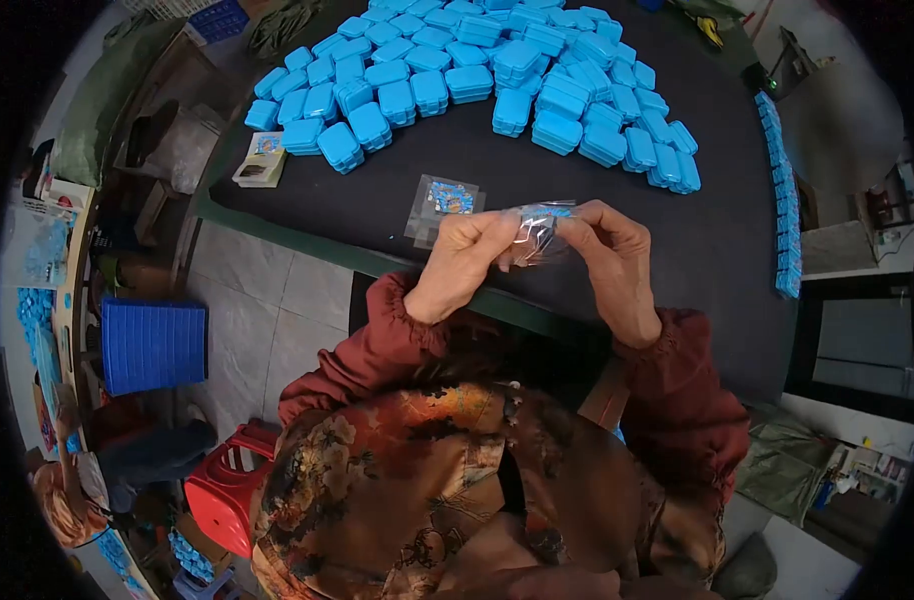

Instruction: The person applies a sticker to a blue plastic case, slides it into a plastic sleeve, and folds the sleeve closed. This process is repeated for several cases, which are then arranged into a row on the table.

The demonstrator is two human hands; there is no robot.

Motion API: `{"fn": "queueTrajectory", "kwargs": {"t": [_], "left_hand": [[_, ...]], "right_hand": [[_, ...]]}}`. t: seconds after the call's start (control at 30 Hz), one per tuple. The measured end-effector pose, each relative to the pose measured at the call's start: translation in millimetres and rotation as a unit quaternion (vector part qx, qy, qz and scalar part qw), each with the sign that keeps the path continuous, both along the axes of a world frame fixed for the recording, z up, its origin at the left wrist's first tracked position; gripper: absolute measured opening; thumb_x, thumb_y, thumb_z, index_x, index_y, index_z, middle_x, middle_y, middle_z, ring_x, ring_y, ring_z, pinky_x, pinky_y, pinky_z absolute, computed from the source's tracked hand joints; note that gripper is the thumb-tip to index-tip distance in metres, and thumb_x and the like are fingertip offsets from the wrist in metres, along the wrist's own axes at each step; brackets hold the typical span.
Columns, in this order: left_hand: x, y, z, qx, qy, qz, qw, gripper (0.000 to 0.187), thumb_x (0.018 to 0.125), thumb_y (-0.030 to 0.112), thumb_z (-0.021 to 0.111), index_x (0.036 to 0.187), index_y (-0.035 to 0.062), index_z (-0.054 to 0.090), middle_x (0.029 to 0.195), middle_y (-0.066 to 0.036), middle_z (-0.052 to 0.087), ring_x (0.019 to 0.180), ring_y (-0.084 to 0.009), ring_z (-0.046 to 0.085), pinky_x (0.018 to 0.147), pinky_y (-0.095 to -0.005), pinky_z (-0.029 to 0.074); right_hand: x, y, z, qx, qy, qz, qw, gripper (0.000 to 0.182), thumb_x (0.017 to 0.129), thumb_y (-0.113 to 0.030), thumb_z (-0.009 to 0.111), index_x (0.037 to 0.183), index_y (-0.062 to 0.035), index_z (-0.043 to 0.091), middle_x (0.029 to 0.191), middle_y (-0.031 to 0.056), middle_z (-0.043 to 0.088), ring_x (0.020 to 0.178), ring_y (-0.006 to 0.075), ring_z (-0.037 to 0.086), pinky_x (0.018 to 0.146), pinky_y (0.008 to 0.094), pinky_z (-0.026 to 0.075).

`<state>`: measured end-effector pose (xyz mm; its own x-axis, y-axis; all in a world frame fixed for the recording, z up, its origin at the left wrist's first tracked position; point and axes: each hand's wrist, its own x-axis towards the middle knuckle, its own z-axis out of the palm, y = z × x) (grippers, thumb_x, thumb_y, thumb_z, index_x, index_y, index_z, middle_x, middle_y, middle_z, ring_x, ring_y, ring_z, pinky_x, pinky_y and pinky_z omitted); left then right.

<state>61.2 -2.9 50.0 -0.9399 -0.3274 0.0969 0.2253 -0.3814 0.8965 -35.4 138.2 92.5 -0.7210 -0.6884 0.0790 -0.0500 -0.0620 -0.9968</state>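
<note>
Above the near edge of the dark table, my left hand (460,262) and my right hand (614,262) pinch a small clear plastic bag (542,240) between them. Something blue shows near the top of that bag, too small to make out. Just beyond my left hand lie flat clear bags (447,197), the upper one with blue and white printing or contents. A stack of printed cards (262,160) sits at the table's left side. Many blue cases (397,100) are piled across the far part of the table.
A row of wrapped blue cases (780,200) lines the right edge of the table (377,205). On the floor to the left stand a blue basket (154,345) and a red stool (227,490). Another person (127,480) is at a side bench on the lower left.
</note>
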Motion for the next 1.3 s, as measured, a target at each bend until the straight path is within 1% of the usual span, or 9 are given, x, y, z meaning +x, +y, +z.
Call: {"fn": "queueTrajectory", "kwargs": {"t": [0.27, 0.4, 0.53, 0.63, 0.73, 0.87, 1.0, 1.13, 1.3], "left_hand": [[12, -27, 11, -0.173, -0.045, -0.128, 0.976, 0.033, 0.096, 0.024, 0.045, 0.090, -0.0012, 0.065, 0.076, -0.003, 0.061, 0.062, -0.0065, 0.046, 0.054, -0.0198, 0.037], [11, -29, 17, -0.102, 0.005, -0.166, 0.981, 0.030, 0.096, 0.021, 0.045, 0.088, 0.0009, 0.066, 0.070, -0.001, 0.059, 0.059, -0.0056, 0.045, 0.052, -0.0197, 0.036], [8, -33, 18, -0.286, -0.071, -0.042, 0.955, 0.024, 0.092, 0.014, 0.048, 0.086, -0.0018, 0.066, 0.064, -0.001, 0.057, 0.056, -0.0045, 0.045, 0.050, -0.0204, 0.035], [7, -20, 37, -0.078, -0.046, -0.047, 0.995, 0.017, 0.087, 0.010, 0.054, 0.085, -0.0034, 0.063, 0.075, -0.003, 0.060, 0.061, -0.0075, 0.051, 0.052, -0.0195, 0.038], [15, -21, 35, -0.033, -0.080, -0.082, 0.993, 0.006, 0.079, -0.001, 0.062, 0.085, -0.0019, 0.062, 0.080, -0.005, 0.060, 0.065, -0.0096, 0.053, 0.057, -0.0197, 0.042], [13, -46, -8, -0.245, 0.015, -0.064, 0.967, 0.013, 0.073, -0.013, 0.059, 0.078, -0.0007, 0.056, 0.084, -0.004, 0.059, 0.073, -0.0101, 0.054, 0.068, -0.0223, 0.043], [16, -36, 6, -0.254, 0.077, -0.016, 0.964, 0.007, 0.075, -0.005, 0.060, 0.078, -0.0011, 0.056, 0.083, -0.003, 0.058, 0.076, -0.0100, 0.052, 0.072, -0.0239, 0.041], [16, -32, 8, -0.223, 0.039, -0.061, 0.972, 0.007, 0.078, 0.003, 0.061, 0.081, -0.0016, 0.057, 0.082, -0.003, 0.059, 0.073, -0.0088, 0.052, 0.068, -0.0207, 0.040], [18, -28, 30, -0.126, 0.024, -0.049, 0.991, 0.014, 0.082, 0.010, 0.054, 0.080, -0.0031, 0.058, 0.074, -0.004, 0.059, 0.064, -0.0062, 0.051, 0.060, -0.0186, 0.039]], "right_hand": [[2, 11, -10, -0.099, -0.050, 0.101, 0.989, 0.014, 0.088, -0.011, 0.060, 0.077, -0.0016, 0.060, 0.077, -0.0022, 0.056, 0.070, 0.0027, 0.044, 0.062, 0.0198, 0.037], [-1, 11, 0, -0.098, -0.050, 0.060, 0.992, 0.013, 0.087, -0.010, 0.060, 0.077, -0.0019, 0.060, 0.077, -0.0018, 0.056, 0.070, 0.0028, 0.044, 0.063, 0.0202, 0.037], [-2, 11, 10, -0.014, 0.061, 0.083, 0.995, 0.008, 0.084, -0.003, 0.058, 0.077, 0.0009, 0.060, 0.076, 0.0015, 0.057, 0.070, 0.0055, 0.049, 0.063, 0.0206, 0.039], [11, 1, 19, -0.086, 0.093, 0.080, 0.989, 0.007, 0.081, -0.005, 0.061, 0.081, 0.0022, 0.060, 0.071, 0.0033, 0.061, 0.066, 0.0056, 0.053, 0.057, 0.0225, 0.043], [28, -3, 15, -0.084, 0.088, 0.052, 0.991, 0.011, 0.073, -0.009, 0.063, 0.075, 0.0011, 0.061, 0.070, 0.0128, 0.062, 0.063, 0.0212, 0.061, 0.057, 0.0306, 0.045], [48, -7, -4, -0.105, 0.131, -0.021, 0.986, 0.010, 0.068, -0.009, 0.065, 0.067, -0.0008, 0.059, 0.070, 0.0111, 0.059, 0.068, 0.0276, 0.057, 0.063, 0.0359, 0.044], [45, -6, -2, -0.180, 0.119, 0.011, 0.976, 0.010, 0.073, -0.004, 0.064, 0.070, 0.0021, 0.057, 0.069, 0.0093, 0.058, 0.064, 0.0151, 0.054, 0.058, 0.0285, 0.043], [47, -7, 16, -0.239, 0.100, 0.072, 0.963, 0.015, 0.071, -0.008, 0.064, 0.061, 0.0016, 0.057, 0.059, 0.0115, 0.059, 0.051, 0.0181, 0.056, 0.049, 0.0307, 0.042], [29, 6, 45, -0.075, 0.177, 0.099, 0.976, 0.017, 0.073, -0.009, 0.061, 0.061, 0.0024, 0.057, 0.058, 0.0100, 0.061, 0.052, 0.0150, 0.057, 0.049, 0.0294, 0.042]]}}
